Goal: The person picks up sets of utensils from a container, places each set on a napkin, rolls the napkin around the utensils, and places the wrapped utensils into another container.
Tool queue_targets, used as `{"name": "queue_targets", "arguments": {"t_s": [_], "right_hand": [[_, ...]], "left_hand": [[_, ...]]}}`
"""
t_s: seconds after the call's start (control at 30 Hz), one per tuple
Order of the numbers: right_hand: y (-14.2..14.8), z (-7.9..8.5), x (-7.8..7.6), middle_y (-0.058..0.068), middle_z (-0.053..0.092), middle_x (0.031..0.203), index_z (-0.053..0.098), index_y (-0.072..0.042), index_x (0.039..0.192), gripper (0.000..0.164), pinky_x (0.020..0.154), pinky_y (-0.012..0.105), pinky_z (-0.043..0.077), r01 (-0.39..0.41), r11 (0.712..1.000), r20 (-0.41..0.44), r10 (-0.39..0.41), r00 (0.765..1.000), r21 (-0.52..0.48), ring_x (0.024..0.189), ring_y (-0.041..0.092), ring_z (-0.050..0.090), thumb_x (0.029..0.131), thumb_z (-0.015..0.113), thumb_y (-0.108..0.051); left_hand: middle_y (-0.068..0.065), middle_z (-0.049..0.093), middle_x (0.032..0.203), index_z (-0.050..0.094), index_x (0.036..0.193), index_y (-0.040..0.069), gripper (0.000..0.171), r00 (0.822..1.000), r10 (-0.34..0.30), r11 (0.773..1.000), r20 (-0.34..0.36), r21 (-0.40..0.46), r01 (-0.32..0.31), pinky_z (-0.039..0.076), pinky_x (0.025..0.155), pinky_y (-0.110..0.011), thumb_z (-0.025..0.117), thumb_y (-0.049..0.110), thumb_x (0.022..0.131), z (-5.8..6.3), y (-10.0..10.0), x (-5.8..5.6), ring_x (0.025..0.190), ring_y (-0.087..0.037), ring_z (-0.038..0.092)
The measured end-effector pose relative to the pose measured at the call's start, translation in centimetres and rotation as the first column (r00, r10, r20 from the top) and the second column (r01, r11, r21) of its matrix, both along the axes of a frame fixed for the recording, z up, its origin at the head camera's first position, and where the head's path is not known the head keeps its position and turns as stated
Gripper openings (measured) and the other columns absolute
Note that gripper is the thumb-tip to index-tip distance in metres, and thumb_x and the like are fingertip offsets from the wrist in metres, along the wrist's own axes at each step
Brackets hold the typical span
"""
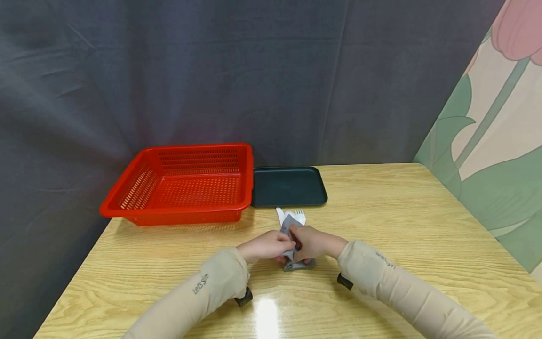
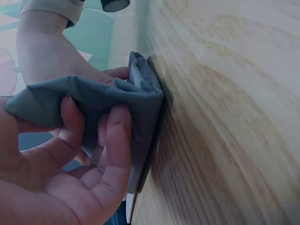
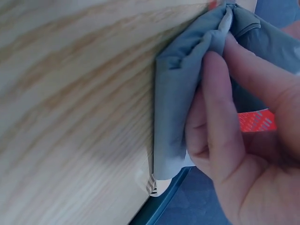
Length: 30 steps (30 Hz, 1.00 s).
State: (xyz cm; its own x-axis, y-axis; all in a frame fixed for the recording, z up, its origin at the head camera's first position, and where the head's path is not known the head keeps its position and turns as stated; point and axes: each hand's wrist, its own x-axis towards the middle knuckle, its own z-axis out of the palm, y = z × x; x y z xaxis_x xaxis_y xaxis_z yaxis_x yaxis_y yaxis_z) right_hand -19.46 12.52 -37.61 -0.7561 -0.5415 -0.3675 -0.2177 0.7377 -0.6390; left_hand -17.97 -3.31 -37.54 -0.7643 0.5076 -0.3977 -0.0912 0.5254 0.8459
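Observation:
A folded grey cloth lies on the table in front of me, part of it lifted between my hands. White cutlery pokes out at its far end: a knife, a rounded piece like a spoon and a fork; their handles are hidden. My left hand pinches the raised fold from the left. From the right, my right hand grips the cloth with thumb and fingers. In the right wrist view, the fork tines show below the cloth's edge.
A red perforated basket stands at the back left. Beside it, a dark tray lies just beyond the cutlery tips. Behind the wooden table hangs a dark curtain; a wall with painted flowers borders the right side.

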Motion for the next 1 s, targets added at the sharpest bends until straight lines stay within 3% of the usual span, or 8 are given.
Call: {"name": "queue_targets", "arguments": {"t_s": [0.17,0.53,0.77,1.0], "right_hand": [[0.0,-0.2,0.0,0.007,0.055,0.08,0.05,-0.005,0.085,0.025,0.051,0.025,0.052,0.008,1.0,-0.035,-0.007,0.999,0.028,0.064,0.015,0.057,0.073,0.07,0.005],[0.3,-0.4,-0.1,0.004,0.058,0.073,0.061,-0.002,0.084,0.015,0.05,0.02,0.049,-0.049,0.997,-0.114,0.055,0.992,0.051,0.056,0.01,0.056,0.074,0.07,0.004],[0.6,-0.8,-0.3,-0.003,0.049,0.062,0.059,-0.007,0.073,0.013,0.052,0.018,0.032,-0.09,0.992,-0.218,0.108,0.97,0.091,0.056,0.008,0.041,0.069,0.07,0.001],[1.3,-0.8,-0.3,-0.006,0.043,0.062,0.054,-0.007,0.072,0.013,0.051,0.017,0.03,-0.158,0.987,-0.205,0.16,0.966,0.023,0.055,0.005,0.037,0.07,0.066,-0.003]], "left_hand": [[0.002,0.052,0.072,0.056,0.069,0.008,0.029,1.0,0.006,1.0,-0.011,0.016,-0.006,0.046,0.065,-0.02,0.049,0.017,0.095,-0.1,0.5,0.2,0.066,-0.009,0.05],[0.001,0.055,0.076,0.056,0.068,0.008,0.029,0.999,0.02,1.0,-0.033,0.016,-0.02,0.045,0.063,-0.021,0.05,0.019,0.095,-0.5,0.8,0.3,0.068,-0.009,0.05],[0.002,0.053,0.072,0.051,0.063,0.011,0.033,0.998,0.036,0.999,-0.051,-0.001,-0.036,0.046,0.064,-0.022,0.051,0.021,0.095,-0.5,0.8,0.3,0.068,-0.009,0.052],[0.002,0.043,0.062,0.049,0.06,0.013,0.034,0.997,0.046,0.999,-0.062,-0.017,-0.047,0.043,0.061,-0.021,0.051,0.02,0.094,-0.4,0.8,0.3,0.061,-0.011,0.048]]}}
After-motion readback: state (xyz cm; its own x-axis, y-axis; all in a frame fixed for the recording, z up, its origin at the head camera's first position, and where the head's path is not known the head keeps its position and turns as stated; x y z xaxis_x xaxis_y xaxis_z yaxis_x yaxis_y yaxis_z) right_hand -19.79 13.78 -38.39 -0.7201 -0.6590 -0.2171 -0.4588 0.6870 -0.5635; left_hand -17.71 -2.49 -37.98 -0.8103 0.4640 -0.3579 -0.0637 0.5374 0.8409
